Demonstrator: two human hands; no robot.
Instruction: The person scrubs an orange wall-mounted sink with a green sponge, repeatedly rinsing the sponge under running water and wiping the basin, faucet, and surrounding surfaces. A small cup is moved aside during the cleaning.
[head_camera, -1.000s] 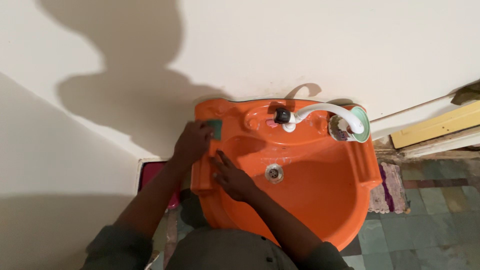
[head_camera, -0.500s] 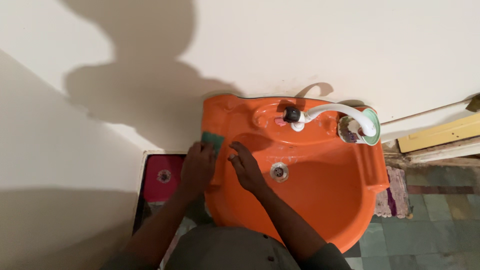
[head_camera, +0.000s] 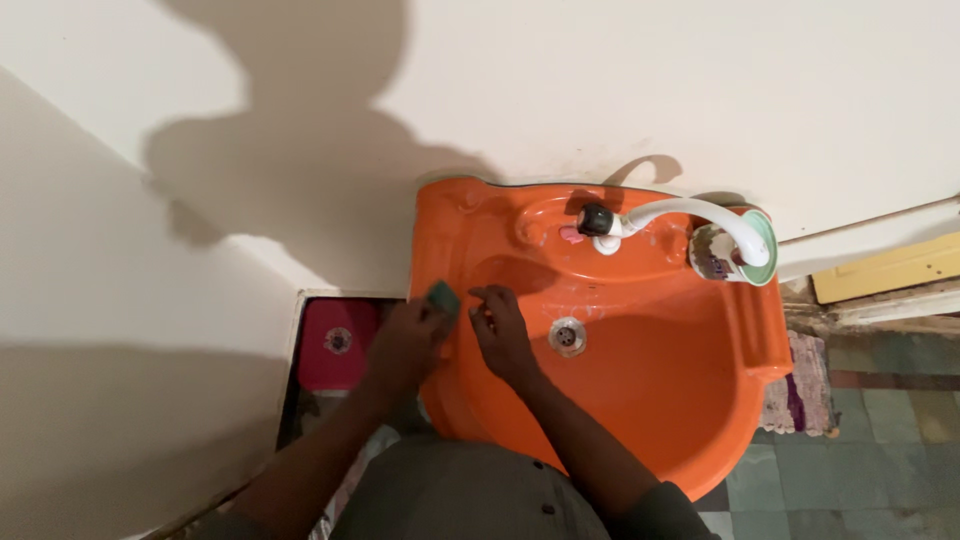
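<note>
The left hand (head_camera: 408, 340) is curled over a green scouring sponge (head_camera: 443, 298), gripping it against the left rim of the orange wall-hung basin (head_camera: 700, 400); the sponge pokes out at about one o'clock from the knuckles. Just beside it, at three o'clock, the right hand (head_camera: 503, 335) rests inside the bowl with its fingers loosely bent and slightly apart, fingertips touching the inner slope; it seems to hold nothing, though the palm is hidden. The metal drain (head_camera: 567, 336) lies near that hand at three o'clock. At the basin's twelve o'clock edge stands a white swan-neck tap (head_camera: 690, 212) with a black knob (head_camera: 597, 219), its spout ending over a small round cup (head_camera: 722, 255) on the right back corner. A red lidded container (head_camera: 338, 343) sits on the floor at nine o'clock from the left hand.
</note>
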